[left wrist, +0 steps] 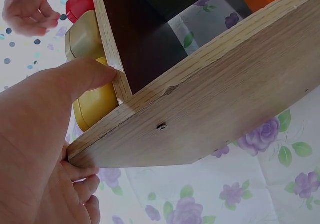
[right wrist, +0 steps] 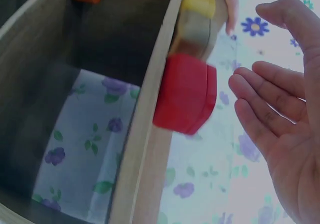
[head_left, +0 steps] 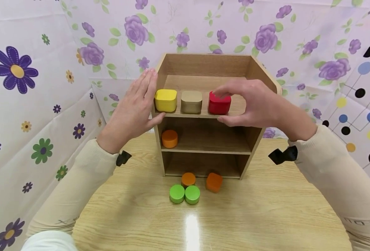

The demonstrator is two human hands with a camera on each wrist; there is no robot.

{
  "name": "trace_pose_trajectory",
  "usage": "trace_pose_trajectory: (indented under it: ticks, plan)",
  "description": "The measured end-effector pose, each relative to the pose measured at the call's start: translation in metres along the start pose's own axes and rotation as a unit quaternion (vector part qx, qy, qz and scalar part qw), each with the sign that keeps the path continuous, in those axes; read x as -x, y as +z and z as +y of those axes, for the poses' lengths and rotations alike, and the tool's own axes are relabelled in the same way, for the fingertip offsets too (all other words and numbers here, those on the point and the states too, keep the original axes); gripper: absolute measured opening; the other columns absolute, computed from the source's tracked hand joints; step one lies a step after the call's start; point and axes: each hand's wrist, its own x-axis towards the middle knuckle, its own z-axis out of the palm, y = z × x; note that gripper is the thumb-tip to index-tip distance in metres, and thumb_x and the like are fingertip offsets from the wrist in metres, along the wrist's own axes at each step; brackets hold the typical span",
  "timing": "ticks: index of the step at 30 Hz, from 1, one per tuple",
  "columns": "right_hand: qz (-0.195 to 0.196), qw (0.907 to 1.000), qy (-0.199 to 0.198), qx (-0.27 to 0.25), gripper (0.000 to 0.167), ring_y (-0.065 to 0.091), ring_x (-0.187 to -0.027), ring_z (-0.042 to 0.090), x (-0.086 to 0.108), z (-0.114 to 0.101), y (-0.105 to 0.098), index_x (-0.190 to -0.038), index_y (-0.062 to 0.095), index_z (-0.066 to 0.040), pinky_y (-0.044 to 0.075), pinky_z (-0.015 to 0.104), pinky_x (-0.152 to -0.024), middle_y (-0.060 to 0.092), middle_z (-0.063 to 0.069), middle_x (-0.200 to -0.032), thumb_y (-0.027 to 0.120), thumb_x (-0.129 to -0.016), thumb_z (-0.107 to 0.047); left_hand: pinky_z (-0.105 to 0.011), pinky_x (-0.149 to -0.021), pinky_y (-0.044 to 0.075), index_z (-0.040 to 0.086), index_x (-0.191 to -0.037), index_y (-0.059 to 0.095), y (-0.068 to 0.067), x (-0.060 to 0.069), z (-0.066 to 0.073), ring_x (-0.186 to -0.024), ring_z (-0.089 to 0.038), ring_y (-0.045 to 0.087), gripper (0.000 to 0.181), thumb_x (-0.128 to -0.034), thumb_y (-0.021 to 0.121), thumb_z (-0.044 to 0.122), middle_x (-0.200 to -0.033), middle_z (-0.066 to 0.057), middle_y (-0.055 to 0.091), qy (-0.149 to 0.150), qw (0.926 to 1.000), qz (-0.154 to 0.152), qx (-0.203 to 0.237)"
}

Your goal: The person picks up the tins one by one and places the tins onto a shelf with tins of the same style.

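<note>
A small wooden shelf (head_left: 203, 151) with three levels stands on the table. On its top board sit a yellow tin (head_left: 166, 101), a gold tin (head_left: 191, 103) and a red tin (head_left: 217, 105), all rounded-square with lids. My left hand (head_left: 134, 104) holds the shelf's upper left corner. In the left wrist view its thumb (left wrist: 95, 74) lies on the board's front edge, beside the yellow tin, and the fingers are at the side panel. My right hand (head_left: 250, 103) is spread close to the red tin. The right wrist view shows a gap between that palm (right wrist: 295, 149) and the red tin (right wrist: 182, 94).
An orange round tin (head_left: 169, 139) stands at the left on the middle level. In front of the shelf, on the table (head_left: 250, 216), are another orange round tin (head_left: 188, 179), two green round tins (head_left: 185, 194) and a tilted orange square tin (head_left: 214, 182). Flowered cloth surrounds the table.
</note>
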Motion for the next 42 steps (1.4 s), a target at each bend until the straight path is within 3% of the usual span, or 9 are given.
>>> trace_pose_trajectory:
  ticks: [6, 12, 20, 27, 34, 42]
  plan:
    - [-0.034, 0.999, -0.016, -0.023, 0.044, 0.072, -0.105, 0.021, 0.009, -0.012, 0.013, -0.121, 0.073, -0.008, 0.06, 0.046, -0.093, 0.077, 0.004, -0.118, 0.089, -0.082, -0.022, -0.053, -0.135, 0.018, -0.009, -0.165, 0.01, 0.0, 0.0, 0.001, -0.163, -0.043, 0.018, 0.106, -0.0966, 0.073, 0.04, -0.174, -0.029, 0.018, 0.0, 1.0, 0.002, 0.0]
    - [-0.105, 0.9943, 0.004, -0.016, 0.048, 0.072, -0.113, 0.024, 0.024, -0.018, 0.037, -0.128, 0.072, -0.008, 0.06, 0.047, -0.099, 0.075, 0.006, -0.124, 0.086, -0.086, -0.028, -0.054, -0.135, 0.018, -0.009, -0.166, 0.009, -0.001, 0.0, 0.001, -0.164, -0.042, 0.016, 0.106, -0.0967, 0.073, 0.04, -0.174, -0.028, 0.016, -0.005, 1.0, -0.005, 0.005]
    - [-0.191, 0.98, 0.045, -0.029, 0.053, 0.071, -0.117, 0.024, 0.049, -0.019, 0.074, -0.135, 0.068, -0.008, 0.061, 0.043, -0.102, 0.072, 0.007, -0.132, 0.083, -0.09, -0.032, -0.054, -0.135, 0.018, -0.01, -0.165, 0.01, 0.0, -0.001, 0.002, -0.163, -0.044, 0.017, 0.105, -0.097, 0.073, 0.039, -0.174, -0.03, 0.016, 0.004, 1.0, -0.007, 0.006]
    - [-0.229, 0.9715, 0.039, -0.047, 0.053, 0.073, -0.116, 0.027, 0.063, -0.01, 0.105, -0.135, 0.067, -0.001, 0.062, 0.042, -0.101, 0.072, 0.012, -0.131, 0.081, -0.092, -0.028, -0.05, -0.137, 0.015, -0.011, -0.164, 0.012, 0.001, 0.0, 0.0, -0.163, -0.044, 0.018, 0.104, -0.0953, 0.076, 0.035, -0.173, -0.03, 0.019, 0.01, 0.9997, 0.012, 0.018]
    - [-0.287, 0.9524, 0.079, -0.064, 0.055, 0.066, -0.131, 0.032, 0.077, -0.002, 0.137, -0.14, 0.065, 0.001, 0.057, 0.047, -0.11, 0.069, 0.016, -0.141, 0.079, -0.095, -0.027, -0.049, -0.137, 0.013, -0.01, -0.165, 0.011, 0.001, 0.001, -0.001, -0.163, -0.044, 0.017, 0.105, -0.095, 0.076, 0.033, -0.173, -0.03, 0.018, 0.006, 0.9996, 0.011, 0.024]
    - [-0.317, 0.9403, 0.108, -0.062, 0.059, 0.066, -0.128, 0.029, 0.095, 0.006, 0.175, -0.142, 0.063, 0.002, 0.058, 0.044, -0.107, 0.068, 0.016, -0.141, 0.081, -0.093, -0.026, -0.05, -0.137, 0.014, -0.009, -0.165, 0.01, 0.002, 0.0, -0.001, -0.164, -0.043, 0.017, 0.105, -0.0952, 0.076, 0.033, -0.174, -0.029, 0.017, 0.003, 0.9996, 0.008, 0.027]
